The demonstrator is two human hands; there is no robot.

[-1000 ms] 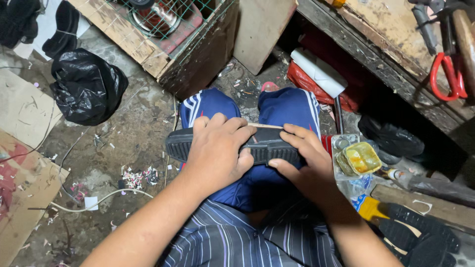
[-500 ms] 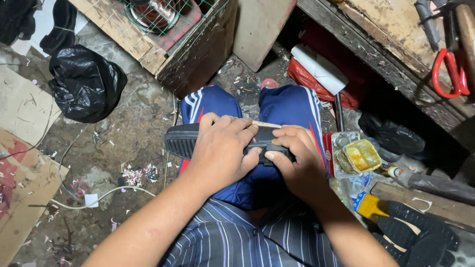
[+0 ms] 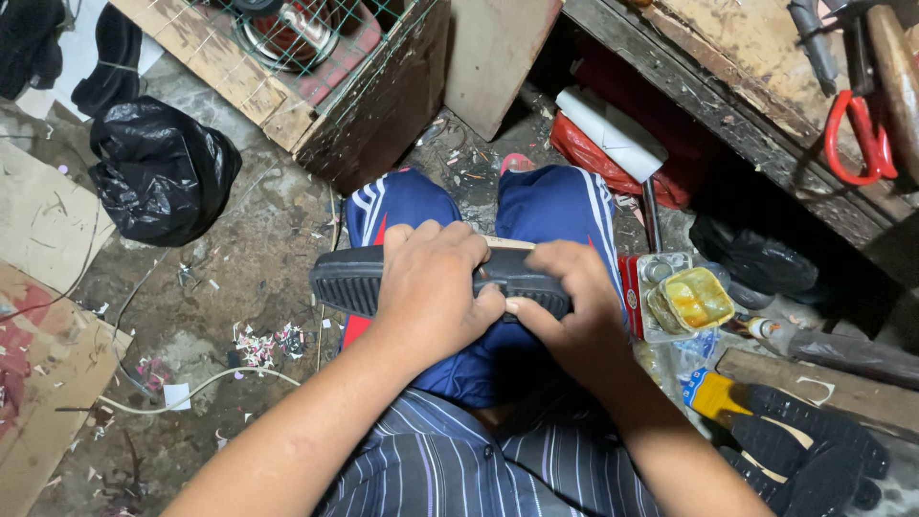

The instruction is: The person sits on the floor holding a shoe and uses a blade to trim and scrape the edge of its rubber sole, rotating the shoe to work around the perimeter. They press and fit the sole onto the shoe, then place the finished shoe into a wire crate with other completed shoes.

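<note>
A black shoe with a ribbed rubber sole (image 3: 349,280) lies sideways across my lap, on blue trousers with white stripes. My left hand (image 3: 431,287) is wrapped over its middle, fingers curled across the top edge. My right hand (image 3: 571,302) grips its right end, thumb pressing along the sole's side near my left thumb. A pale tan strip of the shoe's inner edge (image 3: 504,243) shows between the two hands. Most of the shoe's upper is hidden under my hands.
A black plastic bag (image 3: 163,172) lies on the dirty floor at left. A wooden crate with wire mesh (image 3: 316,67) stands ahead. A tray with a yellow glue tin (image 3: 691,299) sits right of my knee. Red-handled scissors (image 3: 857,139) hang on the bench; black soles (image 3: 804,460) lie lower right.
My right hand has slid left along the shoe toward my left hand, covering more of it. The thin pale strip it pinched a second ago is now mostly under the fingers.
</note>
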